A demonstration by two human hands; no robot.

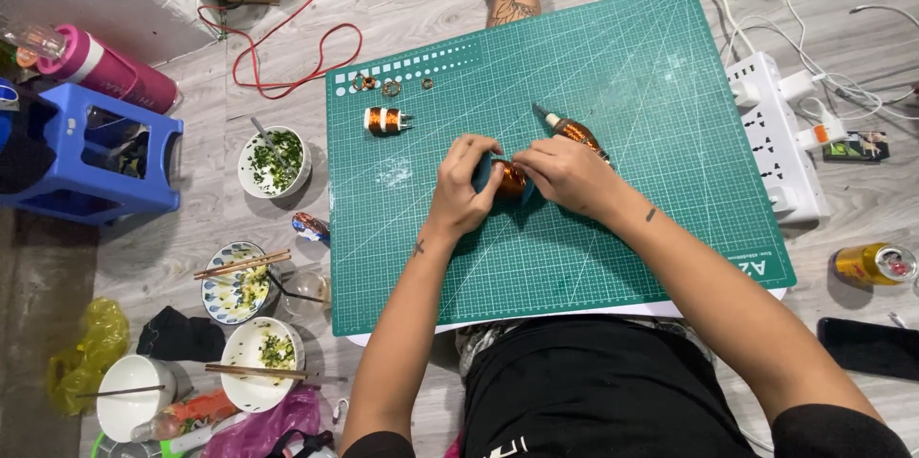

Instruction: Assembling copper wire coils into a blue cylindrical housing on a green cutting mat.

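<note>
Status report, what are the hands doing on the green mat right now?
Left hand and right hand both pinch a small copper coil over the green cutting mat. Second copper coil lies apart, up-left. Nothing blocking.

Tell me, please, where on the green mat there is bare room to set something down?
The mat is bare along its near edge below both hands, left, right, and at its far right corner. Crowded: the coil and rings at the far left.

black short sleeves, black shorts, small tattoos on both forearms.
</note>
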